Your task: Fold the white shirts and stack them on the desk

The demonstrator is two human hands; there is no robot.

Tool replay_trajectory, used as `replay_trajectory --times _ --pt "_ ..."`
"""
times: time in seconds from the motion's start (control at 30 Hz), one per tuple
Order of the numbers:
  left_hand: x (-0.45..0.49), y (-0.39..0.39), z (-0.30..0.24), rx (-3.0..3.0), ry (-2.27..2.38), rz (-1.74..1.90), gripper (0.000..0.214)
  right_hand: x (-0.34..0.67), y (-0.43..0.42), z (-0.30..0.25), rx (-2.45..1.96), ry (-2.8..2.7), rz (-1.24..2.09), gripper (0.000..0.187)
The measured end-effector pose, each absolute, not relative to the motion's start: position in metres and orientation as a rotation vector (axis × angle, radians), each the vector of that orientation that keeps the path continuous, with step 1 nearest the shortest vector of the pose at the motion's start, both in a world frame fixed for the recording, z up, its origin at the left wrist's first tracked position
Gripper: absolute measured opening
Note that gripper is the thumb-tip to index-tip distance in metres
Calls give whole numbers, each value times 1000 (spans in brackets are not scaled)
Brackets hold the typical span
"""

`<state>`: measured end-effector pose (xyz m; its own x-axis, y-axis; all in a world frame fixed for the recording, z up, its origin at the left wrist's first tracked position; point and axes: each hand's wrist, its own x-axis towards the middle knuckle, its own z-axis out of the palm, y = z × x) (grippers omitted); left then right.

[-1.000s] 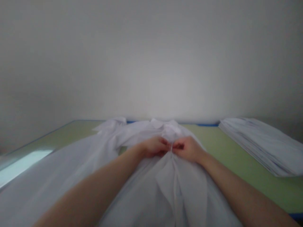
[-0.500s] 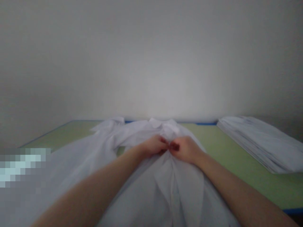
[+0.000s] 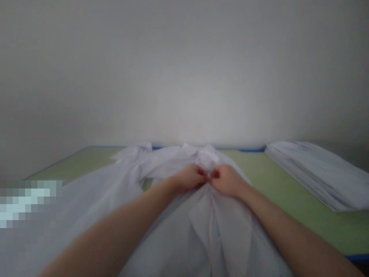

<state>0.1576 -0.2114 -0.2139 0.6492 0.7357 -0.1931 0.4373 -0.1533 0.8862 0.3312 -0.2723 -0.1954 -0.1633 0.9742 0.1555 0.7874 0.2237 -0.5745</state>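
A long white coat [image 3: 178,238] with a collar lies spread before me, its front edges drawn up into folds under my hands. My left hand [image 3: 190,176] is closed, pinching the cloth at the middle of the front below the collar. Right beside it, my right hand [image 3: 227,180] pinches the same spot, with the fingertips of both hands meeting. Whatever small fastening may be between the fingers is hidden. To the left spreads more white cloth [image 3: 98,192], rumpled, partly behind my left forearm.
The table has a green top [image 3: 291,196] with a blue edge, set against a pale wall [image 3: 184,77]. A stack of folded white garments [image 3: 319,173] lies on the right. A pixelated patch covers part of the lower left.
Both hands have shifted very slightly to the right, still pinching the coat front. The folds beneath moved a little with them.
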Motion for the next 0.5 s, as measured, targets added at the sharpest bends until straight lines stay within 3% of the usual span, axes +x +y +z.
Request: replay_trajectory --times 0.3,0.5 --pt "157 -214 -205 1790 726 407 32 337 -269 -195 -1333 -1443 1393 12" --pt "152 -231 -163 2333 1046 361 34 340 -269 -195 -1337 -1541 1373 12"
